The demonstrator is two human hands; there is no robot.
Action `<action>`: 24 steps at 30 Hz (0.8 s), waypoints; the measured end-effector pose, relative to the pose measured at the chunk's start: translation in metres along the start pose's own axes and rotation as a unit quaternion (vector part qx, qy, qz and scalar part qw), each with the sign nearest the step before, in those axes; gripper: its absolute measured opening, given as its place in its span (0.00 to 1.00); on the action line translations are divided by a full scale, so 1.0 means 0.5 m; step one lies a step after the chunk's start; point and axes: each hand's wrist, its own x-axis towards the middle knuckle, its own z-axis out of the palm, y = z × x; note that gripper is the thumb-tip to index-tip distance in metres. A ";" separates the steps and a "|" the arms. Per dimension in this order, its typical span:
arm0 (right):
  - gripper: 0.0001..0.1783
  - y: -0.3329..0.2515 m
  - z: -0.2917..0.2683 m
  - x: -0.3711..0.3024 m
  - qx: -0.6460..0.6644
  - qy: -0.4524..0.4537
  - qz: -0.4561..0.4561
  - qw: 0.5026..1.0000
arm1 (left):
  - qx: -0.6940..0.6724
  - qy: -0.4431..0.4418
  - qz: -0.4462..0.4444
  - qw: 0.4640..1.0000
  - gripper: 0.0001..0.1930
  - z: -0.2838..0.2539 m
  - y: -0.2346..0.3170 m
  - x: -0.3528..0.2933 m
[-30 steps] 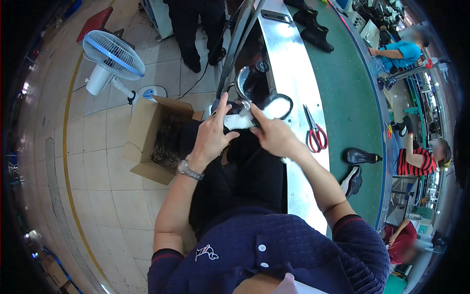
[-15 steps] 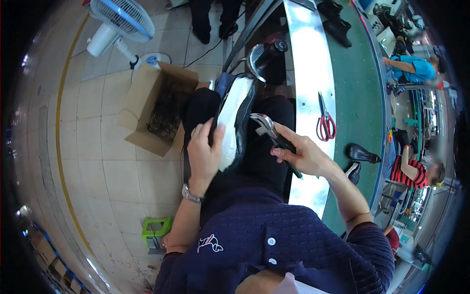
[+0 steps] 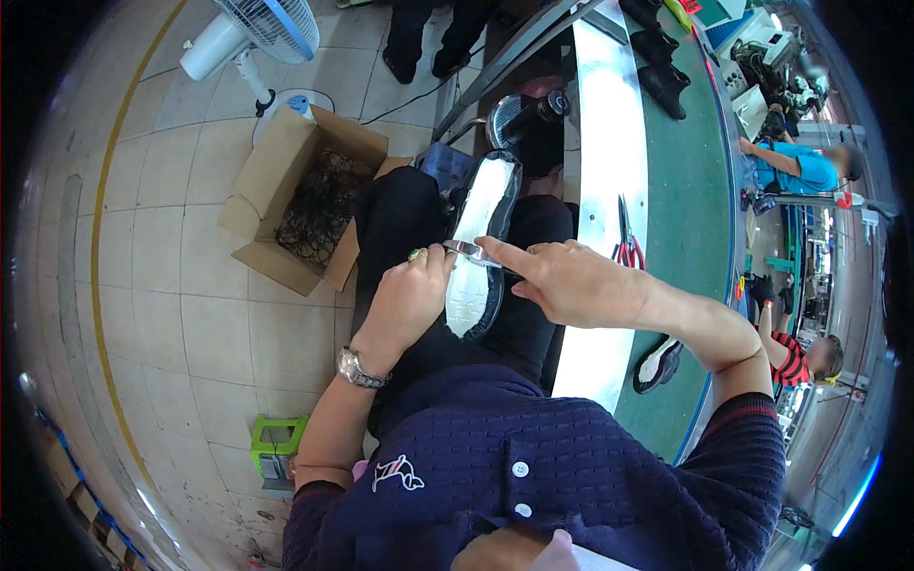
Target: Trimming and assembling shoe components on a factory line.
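Note:
A black shoe (image 3: 470, 300) with a long white underside facing up rests over my lap, its length pointing away from me. My left hand (image 3: 405, 297), with a ring and a wristwatch, is closed at the shoe's left edge, fingers curled against it. From the right, my right hand (image 3: 586, 285) grips pincers, forefinger stretched along them. The metal head of the pincers (image 3: 468, 250) lies across the middle of the white underside and reaches the left edge by my left fingertips. My right hand hides most of the handles. What the jaws bite on is too small to tell.
Right of my lap runs a shiny metal ledge (image 3: 602, 143) holding red-handled scissors (image 3: 625, 247). Beyond it, a green belt (image 3: 690, 181) carries black shoes (image 3: 659, 76) and a white-bottomed shoe (image 3: 657, 365). At left stand an open carton (image 3: 271, 181) of black strands and a fan (image 3: 214, 49).
The pincers have moved left from beside the shoe onto its white underside. My left hand has shifted from lying over the underside to the shoe's left edge.

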 end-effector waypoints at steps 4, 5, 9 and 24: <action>0.33 0.029 0.053 -0.003 0.053 0.036 0.027 0.998 | 0.045 -0.108 -0.076 0.990 0.15 -0.011 0.008 0.013; 0.34 0.037 0.067 -0.007 0.055 0.044 0.028 0.997 | -0.240 -0.143 -0.174 0.944 0.20 -0.013 0.003 0.018; 0.36 0.051 0.111 -0.011 0.056 0.090 0.018 0.994 | -0.737 -0.178 -0.284 0.587 0.35 0.040 -0.060 0.045; 0.34 0.124 -0.039 0.063 -0.143 0.147 -0.042 0.978 | -0.686 -0.140 -0.293 0.651 0.39 0.071 -0.030 0.079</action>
